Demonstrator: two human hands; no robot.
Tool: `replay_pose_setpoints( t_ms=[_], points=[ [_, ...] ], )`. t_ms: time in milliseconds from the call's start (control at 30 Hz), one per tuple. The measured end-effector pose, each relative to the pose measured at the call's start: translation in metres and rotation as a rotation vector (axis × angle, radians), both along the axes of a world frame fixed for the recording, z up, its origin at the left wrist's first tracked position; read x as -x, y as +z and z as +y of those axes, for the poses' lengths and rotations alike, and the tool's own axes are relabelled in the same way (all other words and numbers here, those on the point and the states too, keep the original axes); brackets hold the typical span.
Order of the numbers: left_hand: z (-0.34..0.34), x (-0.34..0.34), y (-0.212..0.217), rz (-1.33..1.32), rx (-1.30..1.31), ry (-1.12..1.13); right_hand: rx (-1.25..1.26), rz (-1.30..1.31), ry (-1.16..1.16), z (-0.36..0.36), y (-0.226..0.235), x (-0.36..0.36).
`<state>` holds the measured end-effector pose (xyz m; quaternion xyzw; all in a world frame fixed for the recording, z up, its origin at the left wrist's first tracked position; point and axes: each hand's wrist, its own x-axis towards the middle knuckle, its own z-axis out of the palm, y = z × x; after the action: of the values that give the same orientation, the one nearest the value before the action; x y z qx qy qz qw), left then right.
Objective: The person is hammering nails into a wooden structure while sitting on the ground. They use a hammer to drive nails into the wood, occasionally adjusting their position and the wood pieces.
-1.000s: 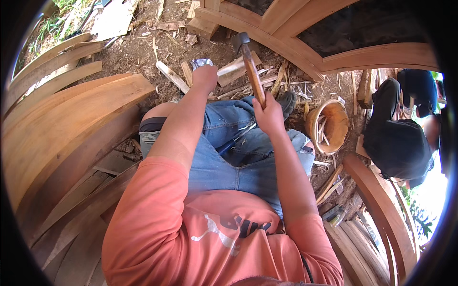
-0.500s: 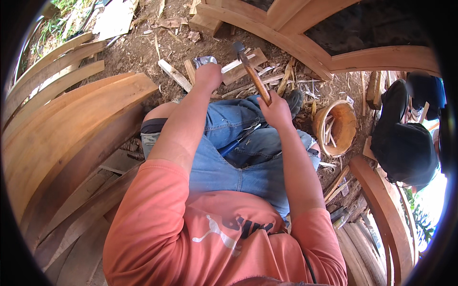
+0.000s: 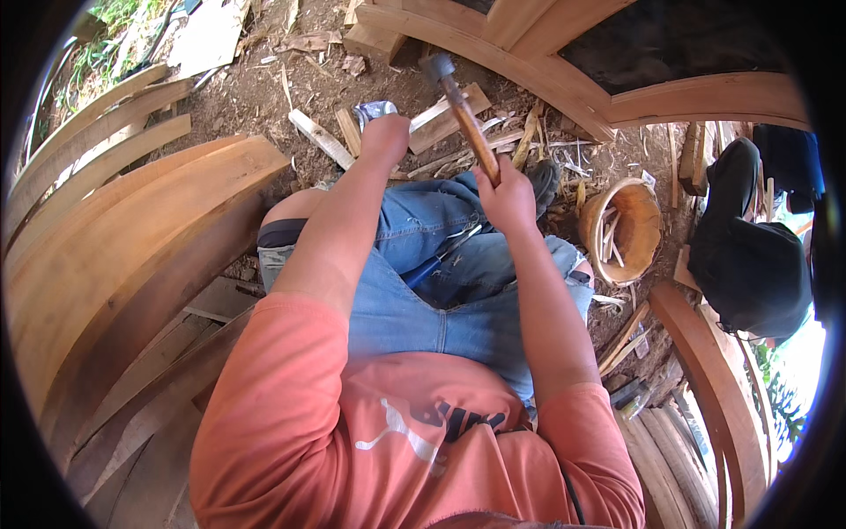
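Observation:
My right hand (image 3: 509, 192) is wrapped round the wooden handle of a hammer (image 3: 476, 137), whose dark metal head points away from me in the air. To the left of it, my left hand (image 3: 386, 139) is closed in a fist low over the ground. A silver and blue can-like thing (image 3: 374, 110) shows just beyond its knuckles; whether the fingers hold it is hidden. A pale wood strip (image 3: 430, 113) lies close to that fist. Across my lap rests a blue-handled tool (image 3: 423, 271) with a thin metal shaft.
Curved planks (image 3: 132, 256) are stacked at my left. A curved wooden frame (image 3: 529, 79) stands ahead on the right. A round tub (image 3: 636, 231) with wood slivers sits by my right knee. A person in dark clothes (image 3: 753, 273) is at the far right. Wood scraps litter the dirt.
My right hand has raised the hammer a little, and its head now looks larger and farther forward. The left hand has stayed almost in place.

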<state>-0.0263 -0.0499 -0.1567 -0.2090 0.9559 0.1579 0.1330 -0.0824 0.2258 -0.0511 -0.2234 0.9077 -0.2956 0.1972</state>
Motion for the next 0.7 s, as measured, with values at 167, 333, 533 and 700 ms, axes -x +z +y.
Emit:
replay_pose_setpoints(
  t_ms=[167, 333, 533, 700],
  points=[
    [-0.003, -0.006, -0.005, 0.056, -0.003, 0.024, -0.102, -0.027, 0.04, -0.004, -0.014, 0.005],
    [-0.004, -0.002, -0.004, 0.001, -0.001, 0.013, -0.269, -0.064, 0.053, 0.002, -0.042, 0.008],
    [-0.005, -0.007, -0.01, 0.043, 0.021, 0.011, -0.128, -0.019, 0.032, 0.0, -0.019, 0.004],
    [-0.003, -0.004, -0.002, 0.001, 0.005, 0.021, 0.095, 0.015, -0.016, -0.002, -0.028, 0.001]
  ],
)
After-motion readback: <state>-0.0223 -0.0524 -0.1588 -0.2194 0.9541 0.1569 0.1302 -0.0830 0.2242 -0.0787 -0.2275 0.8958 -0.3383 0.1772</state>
